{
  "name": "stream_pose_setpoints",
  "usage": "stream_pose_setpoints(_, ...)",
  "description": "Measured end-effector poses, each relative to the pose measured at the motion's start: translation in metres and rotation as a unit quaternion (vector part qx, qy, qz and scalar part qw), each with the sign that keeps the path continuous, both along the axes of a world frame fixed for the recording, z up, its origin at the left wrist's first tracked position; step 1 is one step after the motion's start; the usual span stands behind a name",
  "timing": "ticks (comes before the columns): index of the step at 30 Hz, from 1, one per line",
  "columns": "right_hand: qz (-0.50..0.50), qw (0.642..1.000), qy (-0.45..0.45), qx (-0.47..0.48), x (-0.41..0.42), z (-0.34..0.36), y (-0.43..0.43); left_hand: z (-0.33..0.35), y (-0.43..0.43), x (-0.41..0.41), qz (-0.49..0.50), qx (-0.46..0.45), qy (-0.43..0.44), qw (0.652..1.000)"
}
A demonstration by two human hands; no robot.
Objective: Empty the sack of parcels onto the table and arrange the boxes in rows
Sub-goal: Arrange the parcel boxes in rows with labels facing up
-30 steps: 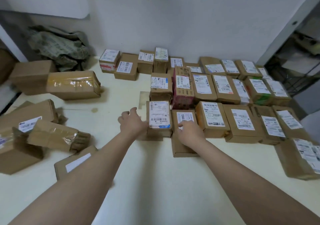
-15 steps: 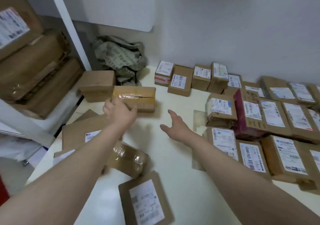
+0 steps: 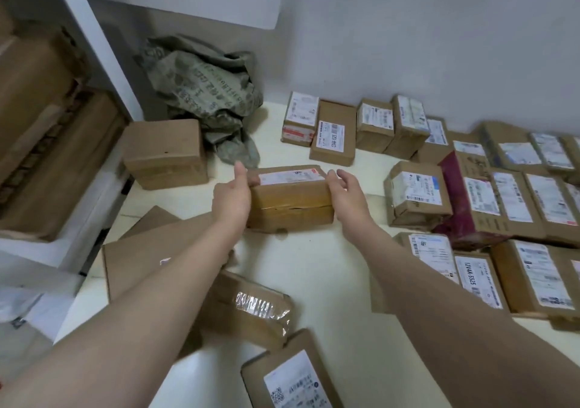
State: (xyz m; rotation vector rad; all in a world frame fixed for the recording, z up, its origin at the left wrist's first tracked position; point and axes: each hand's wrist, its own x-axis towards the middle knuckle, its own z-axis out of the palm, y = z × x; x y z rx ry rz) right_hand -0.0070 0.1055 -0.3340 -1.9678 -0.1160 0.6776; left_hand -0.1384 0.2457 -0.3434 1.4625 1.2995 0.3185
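Observation:
A taped brown box (image 3: 290, 199) with a label on top sits at the middle of the white table (image 3: 314, 269). My left hand (image 3: 233, 195) grips its left end, thumb up along the edge. My right hand (image 3: 346, 194) holds the right end, fingers curled over the top corner. The crumpled green sack (image 3: 204, 93) lies at the back by the wall. Rows of labelled boxes (image 3: 489, 194) fill the right side of the table.
Loose boxes lie left and near: a plain box (image 3: 164, 153) by the sack, a flat carton (image 3: 150, 257) under my left arm, a tape-wrapped parcel (image 3: 251, 310), and a labelled one (image 3: 288, 376) at the front edge. Shelves with large cartons (image 3: 47, 125) stand left.
Both hands left the row boxes and swung left. The left hand reached the taped box first; now both hands hold it, turned label-up and closer to me.

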Motion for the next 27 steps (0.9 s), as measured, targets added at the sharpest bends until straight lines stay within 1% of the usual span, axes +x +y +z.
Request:
stream_pose_setpoints(2,-0.033,0.999,-0.039,-0.011,0.01,-0.005,-0.018,-0.003,-0.016,0.008,-0.014,0.068,0.001,0.998)
stream_pose_setpoints(4,-0.03,0.99,-0.1,-0.09,0.019,-0.012,-0.032,-0.007,-0.032,0.016,-0.033,0.088,0.021,0.995)
stream_pose_setpoints(6,-0.032,0.979,-0.119,-0.162,0.025,-0.017,-0.042,-0.011,-0.047,0.024,-0.074,0.074,0.05,0.993)
stream_pose_setpoints(8,-0.049,0.974,-0.083,-0.207,0.029,-0.02,-0.047,-0.015,-0.055,0.03,-0.12,0.061,0.057,0.989)
stream_pose_setpoints(10,-0.071,0.974,-0.025,-0.215,0.032,-0.02,-0.049,-0.023,-0.054,0.038,-0.158,0.023,0.059,0.985)
stream_pose_setpoints(11,-0.069,0.975,-0.023,-0.211,0.032,-0.02,-0.049,-0.025,-0.056,0.042,-0.174,-0.002,0.064,0.983)
stream_pose_setpoints(12,-0.052,0.974,-0.051,-0.212,0.032,-0.019,-0.049,-0.027,-0.058,0.047,-0.184,-0.025,0.063,0.981)
stream_pose_setpoints(14,-0.001,0.963,-0.16,-0.215,0.034,-0.017,-0.048,-0.026,-0.07,0.057,-0.177,-0.065,0.043,0.981)
stream_pose_setpoints(16,0.069,0.941,-0.235,-0.235,0.04,-0.014,-0.047,-0.027,-0.086,0.071,-0.187,-0.072,0.016,0.98)
stream_pose_setpoints(17,0.118,0.923,-0.245,-0.27,0.043,-0.014,-0.047,-0.029,-0.094,0.078,-0.209,-0.062,0.009,0.976)
stream_pose_setpoints(19,0.21,0.87,-0.245,-0.372,0.047,-0.016,-0.047,-0.032,-0.104,0.089,-0.241,-0.057,-0.005,0.969)
stream_pose_setpoints(20,0.238,0.845,-0.245,-0.412,0.048,-0.019,-0.047,-0.034,-0.105,0.092,-0.252,-0.053,-0.006,0.966)
stream_pose_setpoints(21,0.251,0.827,-0.246,-0.438,0.047,-0.02,-0.045,-0.035,-0.103,0.095,-0.257,-0.039,0.0,0.966)
stream_pose_setpoints(22,0.25,0.821,-0.25,-0.448,0.045,-0.022,-0.042,-0.036,-0.099,0.096,-0.255,-0.014,0.011,0.967)
stream_pose_setpoints(24,0.219,0.83,-0.287,-0.426,0.037,-0.022,-0.034,-0.035,-0.082,0.094,-0.226,0.066,0.039,0.971)
stream_pose_setpoints(26,0.208,0.837,-0.362,-0.353,0.03,-0.022,-0.021,-0.031,-0.06,0.088,-0.169,0.144,0.049,0.974)
stream_pose_setpoints(27,0.225,0.843,-0.384,-0.302,0.026,-0.022,-0.013,-0.029,-0.047,0.084,-0.136,0.175,0.052,0.974)
